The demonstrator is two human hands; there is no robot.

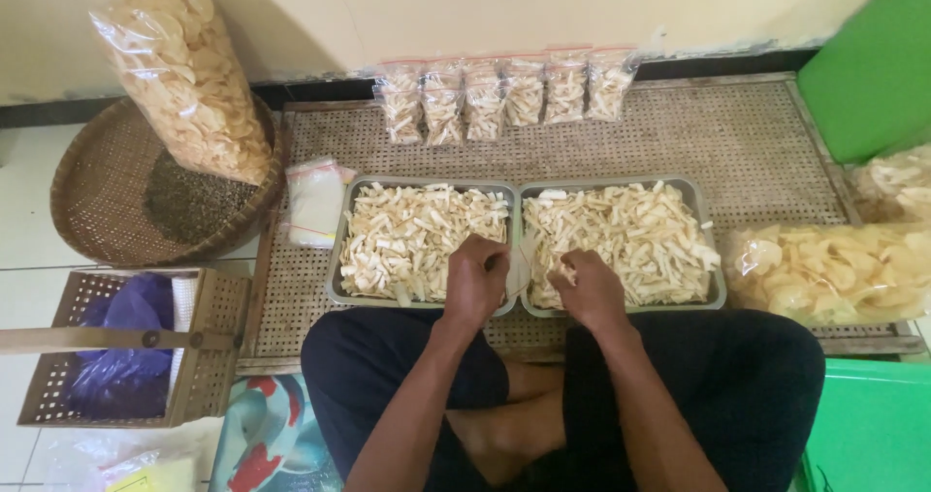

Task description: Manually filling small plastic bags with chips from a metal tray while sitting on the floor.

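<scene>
You have two metal trays of cracker sticks, left (339, 259) and right (720, 293), six small filled bags (504, 95) along the mat's far edge, and two woven baskets, round (87, 211) and square (58, 356).

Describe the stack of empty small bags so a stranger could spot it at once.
Start at the woven mat in front of the seated person. Left of the left metal tray, toward the round basket, lies the stack of empty bags. Unlike the filled bags by the wall, it lies flat and white.
</scene>
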